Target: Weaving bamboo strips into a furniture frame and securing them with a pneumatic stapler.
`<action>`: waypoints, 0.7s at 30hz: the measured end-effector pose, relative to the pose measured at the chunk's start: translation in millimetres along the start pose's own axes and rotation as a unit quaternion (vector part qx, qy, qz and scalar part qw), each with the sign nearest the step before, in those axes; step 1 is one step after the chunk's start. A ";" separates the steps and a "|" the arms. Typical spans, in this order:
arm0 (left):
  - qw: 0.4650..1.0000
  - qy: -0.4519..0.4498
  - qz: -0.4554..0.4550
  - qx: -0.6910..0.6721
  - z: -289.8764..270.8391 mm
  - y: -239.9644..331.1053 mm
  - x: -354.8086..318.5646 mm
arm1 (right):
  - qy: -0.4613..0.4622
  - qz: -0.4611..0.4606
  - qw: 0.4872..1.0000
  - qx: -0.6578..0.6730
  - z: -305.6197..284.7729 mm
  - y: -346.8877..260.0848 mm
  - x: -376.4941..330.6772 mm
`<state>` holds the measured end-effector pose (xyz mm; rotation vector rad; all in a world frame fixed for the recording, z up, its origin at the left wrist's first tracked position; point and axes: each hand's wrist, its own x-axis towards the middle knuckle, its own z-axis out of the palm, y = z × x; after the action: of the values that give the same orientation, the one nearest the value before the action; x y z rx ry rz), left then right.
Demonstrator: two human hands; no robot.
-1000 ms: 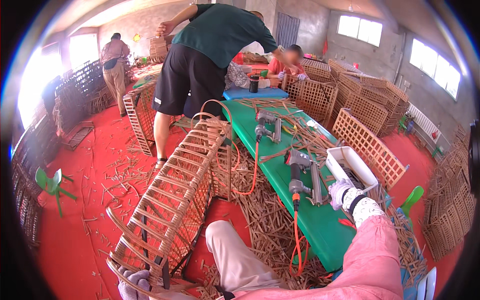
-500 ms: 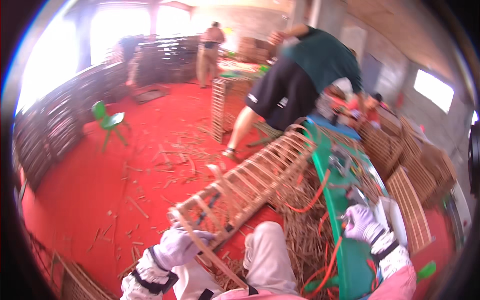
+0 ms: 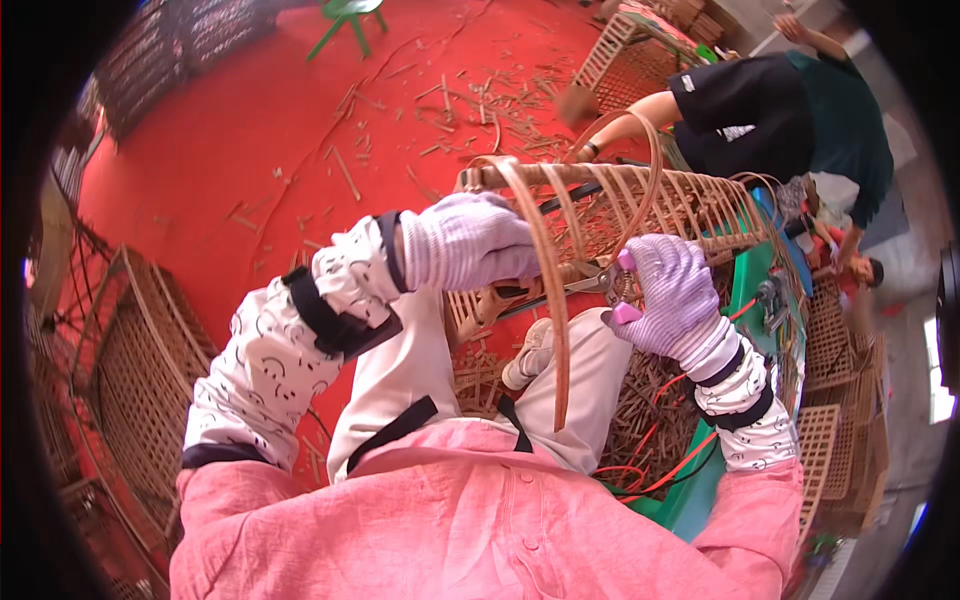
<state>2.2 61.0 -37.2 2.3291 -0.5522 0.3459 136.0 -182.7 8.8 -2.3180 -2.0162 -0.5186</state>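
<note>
Pink-handled cutters (image 3: 610,283) sit in the right hand (image 3: 672,290), handles apart, at the near side of the woven basket (image 3: 735,212) beyond the knees, while the left hand (image 3: 468,240) curls at the basket's left end, though what its fingers hold cannot be told. Between the hands, a loose strip (image 3: 557,320) arches in front of the basket, and a hoop (image 3: 657,160) rises above it. Scraps (image 3: 500,110) litter the floor beyond the basket, a green table (image 3: 690,505) stands to its right, and a co-worker (image 3: 850,130) bends past its right end.
</note>
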 end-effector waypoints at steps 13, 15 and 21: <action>0.997 -0.034 -0.058 0.025 2.4 5.3 -10.2 | -0.049 -0.027 0.998 -0.036 -17.6 -37.5 9.9; 0.997 -0.052 -0.060 0.017 2.2 5.4 -7.7 | -0.049 -0.036 0.998 -0.036 -14.2 -34.0 11.6; 0.996 -0.054 -0.059 0.027 5.5 1.5 -3.3 | -0.032 -0.074 0.997 -0.019 -9.2 -33.2 18.8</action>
<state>-1.0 57.1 -41.5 2.4307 -0.4589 0.1823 103.8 -161.5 15.9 -2.2461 -2.2382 -0.4999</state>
